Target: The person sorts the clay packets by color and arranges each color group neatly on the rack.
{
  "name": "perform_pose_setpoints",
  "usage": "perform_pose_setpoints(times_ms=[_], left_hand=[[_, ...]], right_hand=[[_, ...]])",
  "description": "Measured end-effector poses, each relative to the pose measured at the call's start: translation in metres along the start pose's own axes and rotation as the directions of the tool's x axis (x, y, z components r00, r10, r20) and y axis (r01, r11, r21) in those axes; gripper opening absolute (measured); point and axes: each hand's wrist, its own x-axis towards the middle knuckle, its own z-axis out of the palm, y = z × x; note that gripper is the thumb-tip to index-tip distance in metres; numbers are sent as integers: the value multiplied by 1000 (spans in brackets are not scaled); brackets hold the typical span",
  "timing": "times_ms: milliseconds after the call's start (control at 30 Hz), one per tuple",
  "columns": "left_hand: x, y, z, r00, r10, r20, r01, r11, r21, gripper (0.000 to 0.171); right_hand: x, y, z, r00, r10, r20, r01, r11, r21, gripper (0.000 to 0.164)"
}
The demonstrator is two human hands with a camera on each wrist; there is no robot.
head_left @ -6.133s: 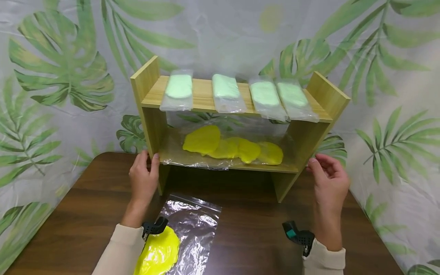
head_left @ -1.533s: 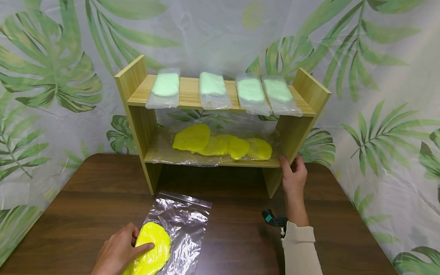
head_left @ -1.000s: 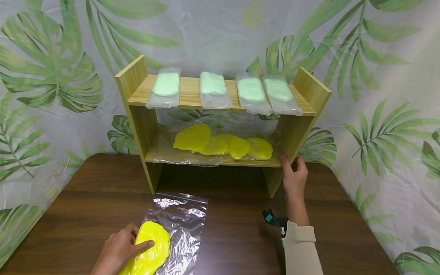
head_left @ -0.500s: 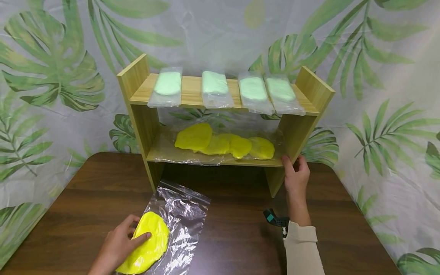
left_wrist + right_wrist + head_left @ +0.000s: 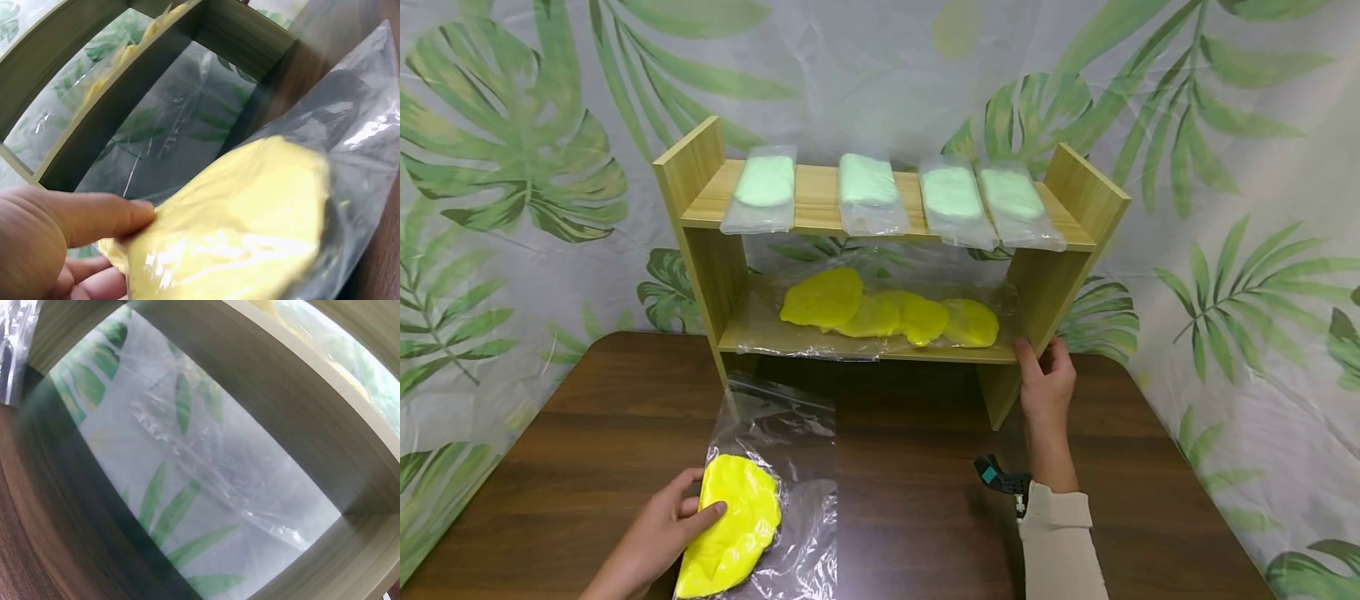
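My left hand [image 5: 658, 527] pinches the left edge of a clear zip bag [image 5: 808, 475] with a flat, bright yellow, dough-like slab [image 5: 733, 525] inside. In the left wrist view the thumb of the left hand [image 5: 75, 219] lies on top of the yellow slab [image 5: 231, 212], with fingers underneath. The bag's zip end points toward the shelf's lower left leg. My right hand [image 5: 1047, 392] grips the right side panel of a small wooden shelf [image 5: 1063, 271], thumb at the inner front edge. The right wrist view shows the shelf's open lowest compartment, but not the hand.
Several bagged yellow slabs [image 5: 823, 298] overlap along the middle board. On the top board lie several bags of pale green slabs [image 5: 868, 179]. The shelf stands on a dark wooden table [image 5: 917, 517], before a leaf-patterned cloth [image 5: 880, 83].
My left hand left the shelf's left side and took hold of the bag, then lifted and shifted it toward the shelf. My right hand moved onto the right panel and has stayed there.
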Motion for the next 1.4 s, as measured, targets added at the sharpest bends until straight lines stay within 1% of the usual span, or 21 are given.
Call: perform_pose_setpoints(times_ms=[67,133,267,300,400,567,700,833,900,1000,1167,1300,1367,1400], left_hand=[[0,1,0,997,24,69,-21,999,-49,53],[0,1,0,992,38,120,-28,996,-87,53],[1,3,0,988,38,150,-20,992,-123,56],[1,3,0,987,40,154,-20,991,-130,57],[0,5,1,985,61,164,-36,988,-152,57],[-3,10,4,976,143,166,-114,978,-175,56],[-5,14,7,962,234,140,-207,961,-186,48],[-6,20,10,943,306,131,-271,934,-231,39],[-7,24,12,944,304,132,-263,930,-258,38],[-10,33,13,940,311,138,-264,922,-285,38],[-14,48,15,926,342,163,-278,906,-319,36],[-19,60,16,919,355,170,-289,902,-320,36],[-21,65,16,910,376,175,-306,894,-327,37],[-23,68,17,909,378,177,-305,891,-335,37]], right_hand=[[0,-1,-1,1000,7,6,-7,1000,-12,31],[3,7,-2,1000,10,3,-10,1000,-22,33],[10,24,-3,1000,13,-12,-13,999,-35,34],[12,28,-3,1000,7,-19,-8,999,-38,32],[13,29,-3,1000,1,-25,-2,999,-35,30],[14,27,-3,1000,-7,-31,6,1000,-15,27],[11,19,-3,1000,3,-12,-4,1000,-9,31],[4,5,-2,1000,8,6,-8,1000,-23,34],[1,0,-1,1000,14,8,-14,999,-30,34],[-1,-2,0,1000,28,6,-28,999,-35,32],[-1,-2,-1,999,39,7,-39,999,-21,28],[0,-2,-1,1000,25,11,-25,999,-27,31],[0,-2,-1,1000,16,12,-16,999,-29,33],[0,-2,-1,1000,13,12,-13,999,-32,33]])
